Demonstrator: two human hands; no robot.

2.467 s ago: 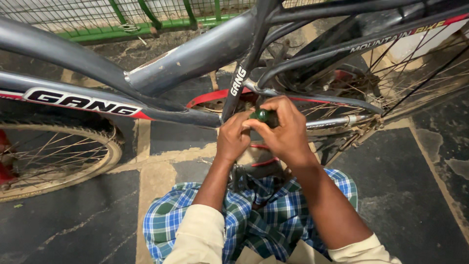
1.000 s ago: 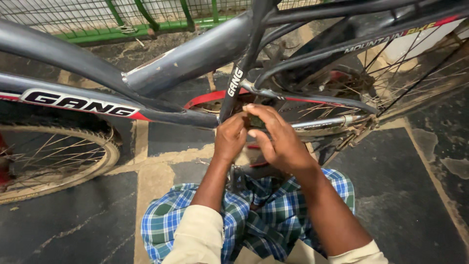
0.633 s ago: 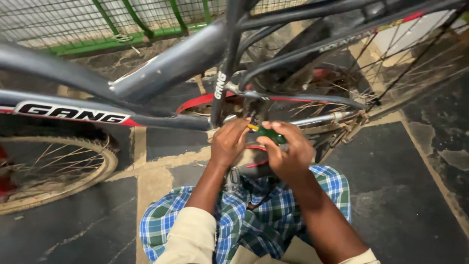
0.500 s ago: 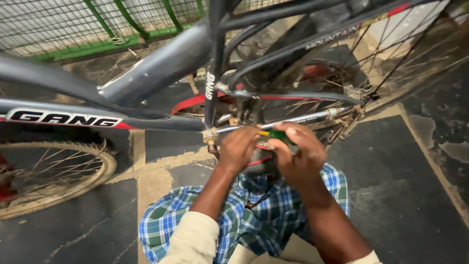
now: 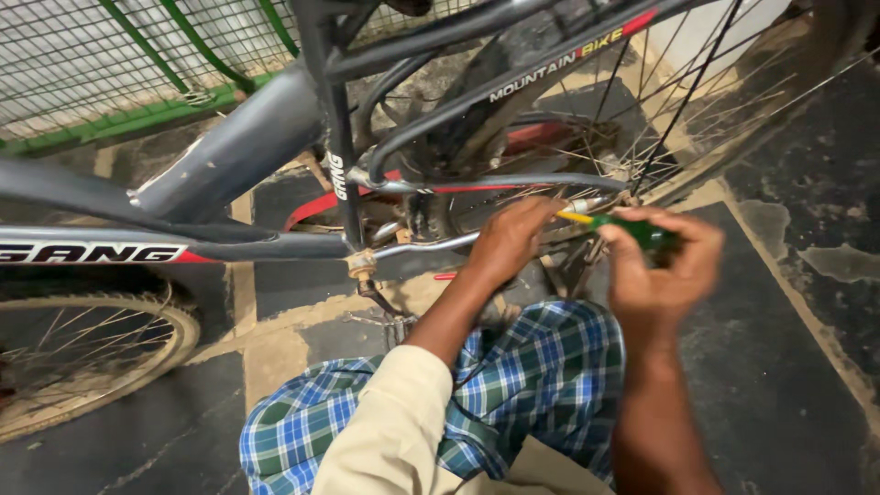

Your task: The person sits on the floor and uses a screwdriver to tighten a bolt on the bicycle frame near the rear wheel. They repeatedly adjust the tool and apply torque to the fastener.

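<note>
Two bare hands work at the grey steel bicycle frame [image 5: 229,156]: right hand [image 5: 665,266] clenches a green-and-yellow plastic-handled screwdriver [image 5: 623,229] beside thin spokes [image 5: 678,110]; left hand [image 5: 509,240] pinches its tip.

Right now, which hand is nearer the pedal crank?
Left. The left hand sits just right of the pedal crank, above it; the right hand, gripping the screwdriver, is farther right.

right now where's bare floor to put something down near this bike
Bare dark floor lies right of the right hand, and more sits at lower left between the front wheel and the checked cloth. It is crowded around the left hand, screwdriver and rear wheel spokes.
</note>
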